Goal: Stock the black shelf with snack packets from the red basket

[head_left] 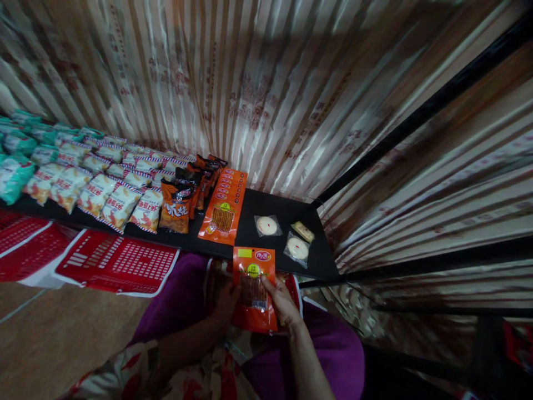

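An orange snack packet (255, 264) with a clear window and a yellow round label is held upright over my lap. My right hand (282, 300) grips its right side, thumb across the front. At its left edge, my left hand (227, 303) has its fingers closed on the packet. Just beyond, a row of overlapping matching orange packets (225, 216) lies on the black table (258, 255). Under the held packet, partly hidden, a red basket (296, 294) rests between my legs.
Two round white wrapped snacks (267, 225) and a small yellowish packet (303, 231) lie at the table's right end. Leftward stand orange-black bags (175, 208), white bags (120, 205) and teal bags (14, 178). Red baskets (116, 261) sit below the left edge. A striped curtain (266, 111) hangs behind.
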A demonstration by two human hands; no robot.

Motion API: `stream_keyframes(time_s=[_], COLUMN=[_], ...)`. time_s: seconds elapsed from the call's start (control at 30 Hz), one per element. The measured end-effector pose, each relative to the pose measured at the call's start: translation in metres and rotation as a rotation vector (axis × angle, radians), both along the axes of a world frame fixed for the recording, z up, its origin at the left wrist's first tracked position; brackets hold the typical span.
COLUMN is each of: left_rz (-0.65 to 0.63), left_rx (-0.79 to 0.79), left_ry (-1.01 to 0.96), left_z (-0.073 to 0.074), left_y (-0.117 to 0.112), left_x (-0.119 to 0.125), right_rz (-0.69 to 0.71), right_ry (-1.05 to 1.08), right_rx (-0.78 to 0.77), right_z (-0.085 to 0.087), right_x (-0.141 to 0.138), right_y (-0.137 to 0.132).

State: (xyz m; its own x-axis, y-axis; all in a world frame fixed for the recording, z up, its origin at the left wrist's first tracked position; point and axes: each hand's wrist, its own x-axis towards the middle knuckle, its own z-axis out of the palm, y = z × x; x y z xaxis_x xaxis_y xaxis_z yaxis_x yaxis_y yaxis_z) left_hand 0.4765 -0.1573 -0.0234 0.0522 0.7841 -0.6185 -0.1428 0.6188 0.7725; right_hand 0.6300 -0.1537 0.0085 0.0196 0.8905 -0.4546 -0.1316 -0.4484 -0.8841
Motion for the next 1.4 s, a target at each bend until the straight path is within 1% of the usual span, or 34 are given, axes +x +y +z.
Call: stream_keyframes(time_s=[0.1,0.3,0.53,0.63,0.73,0.8,0.97,1.03,1.2,1.27,1.33,1.4], left_rz=[-0.018,-0.025,-0.038,-0.008,0.037,0.036,0.011,-0.006,-0.060,-0.094,-0.129,-0.130], left_rx=[0.023,0.045,0.122,0.126,0.154,0.198,0.407,0.454,0.503,0.522,0.522,0.499], left_ry=[0.061,0.112,0.129,0.123,0.148,0.194,0.296,0.331,0.390,0.395,0.356,0.285], left_z=[-0.001,-0.003,-0.007,-0.008,-0.002,0.004,0.018,0.021,0.027,0.030,0.033,0.036], left_y=[0.003,0.005,0.008,0.009,0.008,0.007,0.000,-0.003,-0.006,-0.008,-0.010,-0.013], left_x=[0.001,-0.001,0.004,0.007,0.010,0.011,0.012,0.012,0.012,0.012,0.013,0.014], right_rz=[-0.013,-0.043,-0.179,-0.249,-0.313,-0.360,-0.456,-0.471,-0.531,-0.535,-0.505,-0.481], right_ry=[0.073,0.103,0.195,0.202,0.220,0.252,0.321,0.337,0.329,0.330,0.327,0.284], right_rx=[0.007,-0.019,-0.084,-0.112,-0.144,-0.161,-0.140,-0.130,-0.127,-0.125,-0.116,-0.103], right_z=[-0.002,0.003,0.016,0.019,0.022,0.026,0.037,0.040,0.046,0.050,0.053,0.055], right_x=[0.003,0.002,-0.009,-0.013,-0.018,-0.023,-0.033,-0.034,-0.039,-0.042,-0.046,-0.049], right_y=[-0.002,-0.004,-0.005,-0.006,-0.010,-0.012,-0.018,-0.020,-0.021,-0.021,-0.020,-0.019])
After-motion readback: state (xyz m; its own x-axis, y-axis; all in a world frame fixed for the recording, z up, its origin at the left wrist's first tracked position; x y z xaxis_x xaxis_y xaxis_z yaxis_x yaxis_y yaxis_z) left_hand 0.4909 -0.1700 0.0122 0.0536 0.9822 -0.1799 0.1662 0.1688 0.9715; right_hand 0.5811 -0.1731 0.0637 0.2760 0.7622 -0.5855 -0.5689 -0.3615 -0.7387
